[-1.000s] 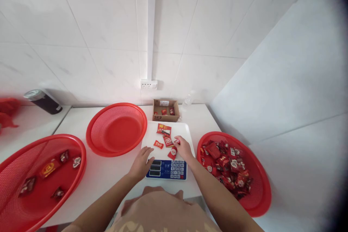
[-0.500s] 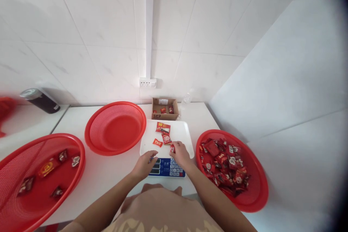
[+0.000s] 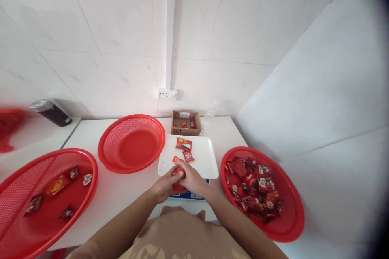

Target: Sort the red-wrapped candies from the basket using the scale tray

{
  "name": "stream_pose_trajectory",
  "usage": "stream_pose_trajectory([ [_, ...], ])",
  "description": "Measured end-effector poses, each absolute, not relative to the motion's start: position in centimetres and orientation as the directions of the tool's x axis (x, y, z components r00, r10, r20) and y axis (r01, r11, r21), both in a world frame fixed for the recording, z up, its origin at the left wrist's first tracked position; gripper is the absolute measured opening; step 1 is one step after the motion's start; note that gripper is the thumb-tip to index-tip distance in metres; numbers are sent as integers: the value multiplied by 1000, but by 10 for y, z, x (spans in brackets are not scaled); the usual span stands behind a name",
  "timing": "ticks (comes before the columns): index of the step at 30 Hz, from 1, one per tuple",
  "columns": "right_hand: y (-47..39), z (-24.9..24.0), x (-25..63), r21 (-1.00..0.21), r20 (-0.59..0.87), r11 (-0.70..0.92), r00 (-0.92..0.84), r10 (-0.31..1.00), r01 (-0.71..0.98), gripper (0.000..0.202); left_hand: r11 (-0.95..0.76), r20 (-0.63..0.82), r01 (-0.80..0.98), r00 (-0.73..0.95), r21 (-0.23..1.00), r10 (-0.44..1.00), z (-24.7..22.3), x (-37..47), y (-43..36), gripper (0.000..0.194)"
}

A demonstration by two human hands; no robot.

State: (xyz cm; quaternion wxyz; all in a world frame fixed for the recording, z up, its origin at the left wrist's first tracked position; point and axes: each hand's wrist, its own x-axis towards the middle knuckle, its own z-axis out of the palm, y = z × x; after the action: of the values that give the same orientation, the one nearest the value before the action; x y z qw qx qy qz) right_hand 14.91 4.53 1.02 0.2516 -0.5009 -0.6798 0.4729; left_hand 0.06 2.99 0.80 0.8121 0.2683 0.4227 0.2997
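My left hand point(image 3: 164, 185) and my right hand point(image 3: 192, 179) meet over the front of a white scale tray point(image 3: 205, 158). Both are closed on a small red packet point(image 3: 180, 173) between them. More red wrapper shows just below the fingers, over the scale's blue keypad panel point(image 3: 196, 195), which my hands partly cover. Behind my hands, on the tray, lie a red and yellow packet point(image 3: 184, 144), a red packet with a white emblem point(image 3: 188, 156) and a small red packet point(image 3: 177, 159) partly hidden by my fingers.
A red basket point(image 3: 296, 226) at the right holds many red packets. Another red basket point(image 3: 91, 194) at the left has several. A third point(image 3: 132, 145) stands behind it. Near the wall are a cardboard box point(image 3: 186, 131), a clear bottle point(image 3: 210, 111) and a dark tumbler point(image 3: 51, 112).
My right hand has moved left off the tray with a red packet. My left hand has come over to meet it and closed. The view has shifted slightly.
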Motion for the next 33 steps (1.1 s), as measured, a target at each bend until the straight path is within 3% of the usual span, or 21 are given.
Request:
stream_pose_trajectory([
  [3, 39, 14, 135, -877, -123, 84, -390, 913, 474, 74, 708, -576, -275, 429, 651, 696, 11, -1, 29, 58],
  [5, 40, 15, 131, -877, -135, 92, -425, 895, 471, 76, 709, -597, -291, 390, 643, 701, 10, -6, 30, 48],
  [9, 54, 9, 136, -833, -69, 139, -351, 934, 535, 56, 651, -659, -450, 166, 611, 734, 14, -30, 45, 21],
  [12, 71, -2, 144, -665, -57, 160, -263, 963, 729, 48, 466, -632, -638, -42, 613, 774, 23, -55, 63, 6],
  [16, 84, -20, 147, -415, -203, 73, -171, 964, 907, 53, 362, -606, -714, -109, 599, 788, 32, -76, 74, 35],
  [19, 84, -31, 146, -336, -204, 82, -157, 966, 938, 44, 417, -631, -669, -99, 615, 770, 26, -71, 68, 59],
  [25, 83, -39, 153, -433, -49, 176, -218, 975, 884, 34, 652, -703, -510, 123, 561, 701, -3, -45, 49, 49],
  [29, 84, -45, 158, -598, 48, 175, -184, 982, 782, 28, 697, -679, -452, 234, 557, 695, -17, -29, 41, 48],
  [33, 85, -65, 158, -705, 126, 197, -153, 980, 681, 26, 702, -685, -456, 239, 547, 689, -33, -7, 44, 52],
])
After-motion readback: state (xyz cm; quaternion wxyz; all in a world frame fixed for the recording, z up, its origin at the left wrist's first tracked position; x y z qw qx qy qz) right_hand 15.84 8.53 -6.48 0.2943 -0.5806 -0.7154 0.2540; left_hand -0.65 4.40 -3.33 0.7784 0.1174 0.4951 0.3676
